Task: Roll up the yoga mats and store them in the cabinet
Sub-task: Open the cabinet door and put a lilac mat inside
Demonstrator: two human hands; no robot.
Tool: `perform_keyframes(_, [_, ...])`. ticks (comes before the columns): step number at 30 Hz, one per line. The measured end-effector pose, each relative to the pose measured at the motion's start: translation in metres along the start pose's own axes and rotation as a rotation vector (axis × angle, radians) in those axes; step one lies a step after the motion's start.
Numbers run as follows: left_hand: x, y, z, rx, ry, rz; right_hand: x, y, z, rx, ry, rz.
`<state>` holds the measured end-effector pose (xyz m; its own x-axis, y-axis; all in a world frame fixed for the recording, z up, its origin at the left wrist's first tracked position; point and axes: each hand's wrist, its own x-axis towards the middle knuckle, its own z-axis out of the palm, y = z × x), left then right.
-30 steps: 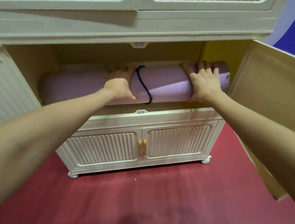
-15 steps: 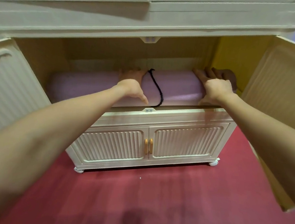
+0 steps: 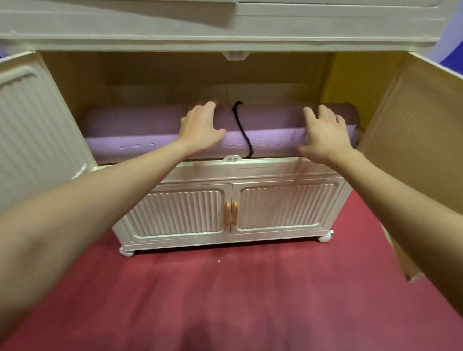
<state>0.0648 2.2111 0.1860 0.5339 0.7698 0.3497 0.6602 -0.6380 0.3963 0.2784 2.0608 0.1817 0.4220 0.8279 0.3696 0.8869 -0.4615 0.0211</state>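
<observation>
Two spread hands, left hand [image 3: 200, 129] and right hand [image 3: 324, 138], press flat on the rolled mat [image 3: 150, 133] lying in the cabinet [image 3: 237, 37]; pushing evenly should seat it fully behind the front edge.

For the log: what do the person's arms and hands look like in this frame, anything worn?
Both forearms are bare up to the frame edge: no sleeves show. The left hand and right hand wear no gloves, and no rings, watch or bracelet can be seen. No markings visible.
</observation>
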Motion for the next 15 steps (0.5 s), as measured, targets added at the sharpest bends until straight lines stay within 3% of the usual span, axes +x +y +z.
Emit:
perform_keyframes(5, [-0.037,-0.003,-0.004,-0.063,0.076,0.056,-0.061,-0.018,-0.007,0.139,0.235,-0.046])
perform_keyframes(11, [-0.083,-0.012,-0.008,-0.117,0.088,0.088,-0.153,-0.05,-0.017,0.149,0.473,-0.388])
perform_keyframes(15, [-0.108,-0.006,-0.012,-0.118,0.078,0.111,-0.201,-0.056,-0.029,0.196,0.697,-0.384])
